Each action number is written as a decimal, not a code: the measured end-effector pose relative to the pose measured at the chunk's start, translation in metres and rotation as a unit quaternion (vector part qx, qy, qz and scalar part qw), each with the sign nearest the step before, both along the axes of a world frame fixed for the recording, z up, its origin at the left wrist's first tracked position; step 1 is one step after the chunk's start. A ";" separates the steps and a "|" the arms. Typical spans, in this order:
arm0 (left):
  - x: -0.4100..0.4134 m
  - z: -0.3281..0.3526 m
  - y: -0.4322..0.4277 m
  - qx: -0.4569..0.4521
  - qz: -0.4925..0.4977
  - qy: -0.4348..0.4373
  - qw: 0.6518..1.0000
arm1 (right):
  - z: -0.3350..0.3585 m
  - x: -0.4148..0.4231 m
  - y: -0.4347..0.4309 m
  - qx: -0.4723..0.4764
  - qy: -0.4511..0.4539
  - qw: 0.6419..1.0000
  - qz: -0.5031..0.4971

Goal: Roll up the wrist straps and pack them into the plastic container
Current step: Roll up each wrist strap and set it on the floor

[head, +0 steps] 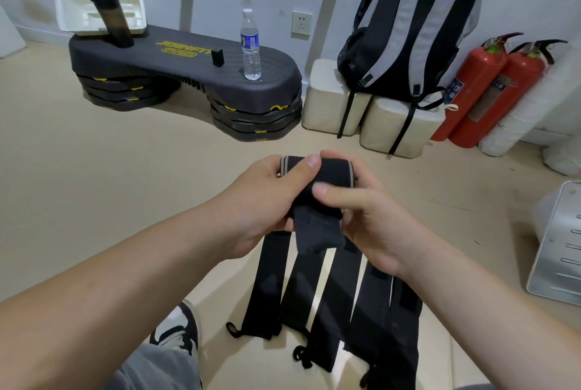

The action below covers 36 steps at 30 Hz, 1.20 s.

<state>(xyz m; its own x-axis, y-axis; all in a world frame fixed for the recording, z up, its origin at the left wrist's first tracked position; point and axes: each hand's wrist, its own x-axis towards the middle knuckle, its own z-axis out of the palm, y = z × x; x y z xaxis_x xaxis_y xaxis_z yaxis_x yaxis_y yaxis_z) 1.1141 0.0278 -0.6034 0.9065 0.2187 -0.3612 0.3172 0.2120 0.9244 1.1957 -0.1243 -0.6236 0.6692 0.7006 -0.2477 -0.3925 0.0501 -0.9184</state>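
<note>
Left hand (261, 201), right hand (372, 220), seemingly half-rolled strap (334, 174)

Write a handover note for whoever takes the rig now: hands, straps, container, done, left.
Left hand: grips the rolled strap, thumb on top.
Right hand: grips the same roll, thumb on its front.
The roll is nearly finished and held above the floor; a short tail hangs loose.
Several flat straps lie on the floor below, unrolled.
White container sits on the black step platform; no strap visible in it.
Left: finish this roll, roll the rest, pack all.
</note>
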 end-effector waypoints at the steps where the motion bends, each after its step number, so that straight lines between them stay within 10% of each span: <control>1: 0.000 0.000 0.000 0.003 0.013 -0.010 1.000 | 0.001 0.001 0.000 0.002 0.019 1.000 0.011; 10: -0.002 -0.002 0.004 0.036 0.050 -0.086 0.994 | 0.004 0.003 0.001 -0.069 -0.039 0.994 0.070; 25: 0.001 -0.004 0.013 0.001 0.006 0.026 1.000 | -0.002 0.003 -0.010 -0.059 -0.256 0.963 0.066; 36: -0.005 -0.012 0.007 0.309 -0.013 -0.168 0.936 | 0.008 0.003 -0.006 -0.075 0.079 0.988 0.109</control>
<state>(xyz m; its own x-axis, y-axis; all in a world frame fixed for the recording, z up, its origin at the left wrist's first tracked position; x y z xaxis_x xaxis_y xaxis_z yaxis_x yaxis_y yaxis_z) 1.1087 0.0348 -0.6155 0.9543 0.2678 0.1329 -0.0153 -0.4002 0.9163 1.1988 -0.1305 -0.6159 0.4519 0.7708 -0.4491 -0.5176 -0.1835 -0.8357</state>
